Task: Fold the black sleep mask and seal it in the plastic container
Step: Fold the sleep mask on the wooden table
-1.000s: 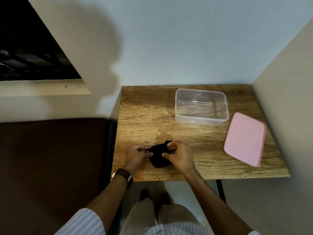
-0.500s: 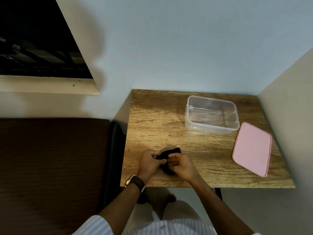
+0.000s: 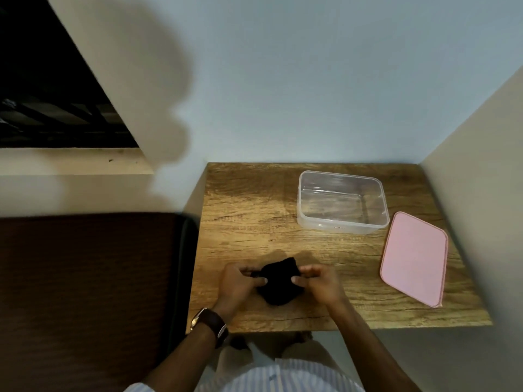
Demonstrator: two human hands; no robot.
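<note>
Both hands, left hand (image 3: 236, 284) and right hand (image 3: 318, 282), pinched the black mask (image 3: 278, 284) at the table's (image 3: 249, 210) near edge. It was apparently folded already. Edges should be squared before moving it to the far container (image 3: 341, 222).

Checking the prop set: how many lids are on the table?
1: the pink lid lies flat at the table's right edge, beside the open clear container. None seems hidden.

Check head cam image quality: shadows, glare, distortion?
Head view: strong wide-angle bend at the walls; a big soft shadow on the wall; the black mask shows no detail between left hand and right hand; faint glare on the clear container; the lid is evenly lit.
</note>
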